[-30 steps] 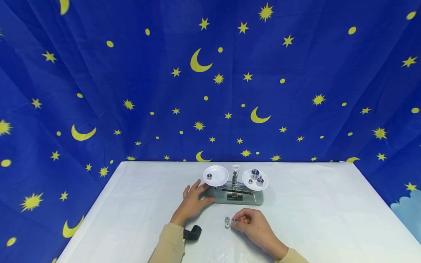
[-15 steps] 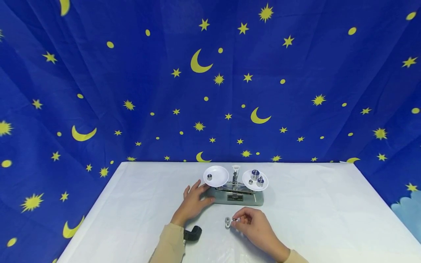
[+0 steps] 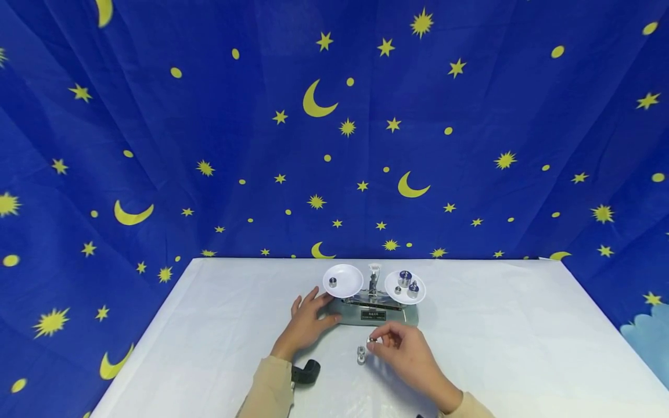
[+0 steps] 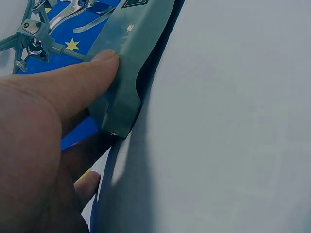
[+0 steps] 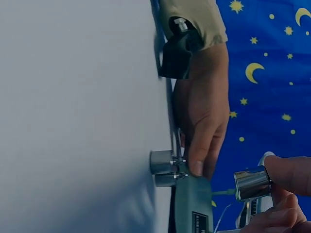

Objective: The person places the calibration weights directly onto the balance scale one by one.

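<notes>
With the curtain [image 3: 261,145] at twelve o'clock, I see the left hand [image 3: 305,325] at the nine o'clock end of the scale [image 3: 373,315], holding its base [image 4: 141,34] with thumb in front, fingers behind. Near the scale's six o'clock side, the right hand [image 3: 410,353] pinches a metal weight [image 5: 252,184] clear of the table [image 3: 496,337]. Two more weights [image 3: 361,359] stand at its seven o'clock. One small weight [image 3: 333,282] sits in the nine o'clock pan [image 3: 347,281], three weights [image 3: 405,278] in the three o'clock pan [image 3: 392,283].
</notes>
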The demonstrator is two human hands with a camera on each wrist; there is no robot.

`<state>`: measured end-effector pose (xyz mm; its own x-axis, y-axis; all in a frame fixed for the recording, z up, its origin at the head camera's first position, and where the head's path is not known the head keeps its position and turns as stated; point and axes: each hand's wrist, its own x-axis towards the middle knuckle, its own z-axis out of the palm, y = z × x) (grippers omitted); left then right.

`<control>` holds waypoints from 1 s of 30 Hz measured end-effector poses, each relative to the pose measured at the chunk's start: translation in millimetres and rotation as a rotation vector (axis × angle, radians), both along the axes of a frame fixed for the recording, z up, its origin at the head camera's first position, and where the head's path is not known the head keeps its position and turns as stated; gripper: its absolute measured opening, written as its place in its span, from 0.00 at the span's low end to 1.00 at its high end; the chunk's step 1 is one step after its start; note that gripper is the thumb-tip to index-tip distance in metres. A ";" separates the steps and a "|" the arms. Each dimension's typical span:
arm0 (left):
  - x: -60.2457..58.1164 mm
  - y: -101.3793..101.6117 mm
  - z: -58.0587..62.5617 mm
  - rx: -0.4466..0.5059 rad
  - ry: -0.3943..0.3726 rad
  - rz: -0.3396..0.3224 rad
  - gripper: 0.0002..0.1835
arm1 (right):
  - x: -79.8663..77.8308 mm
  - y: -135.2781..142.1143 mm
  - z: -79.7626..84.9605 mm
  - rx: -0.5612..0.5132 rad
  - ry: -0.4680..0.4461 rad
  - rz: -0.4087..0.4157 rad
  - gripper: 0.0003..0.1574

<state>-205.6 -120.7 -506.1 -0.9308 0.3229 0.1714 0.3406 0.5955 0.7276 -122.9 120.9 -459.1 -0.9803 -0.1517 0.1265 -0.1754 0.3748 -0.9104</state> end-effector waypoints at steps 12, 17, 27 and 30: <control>0.0 -0.1 0.4 -0.007 -0.012 0.002 0.31 | -6.4 -9.0 13.6 0.010 0.012 -0.008 0.08; -0.3 -0.4 0.3 -0.011 -0.017 0.005 0.31 | -10.1 -13.1 20.9 -0.006 0.031 0.007 0.07; -0.5 0.8 1.6 -0.013 -0.011 0.001 0.31 | -16.7 -17.5 30.0 -0.015 0.111 0.006 0.07; -0.7 0.5 1.8 -0.018 -0.014 0.003 0.31 | -18.6 -19.7 31.6 -0.007 0.111 -0.005 0.07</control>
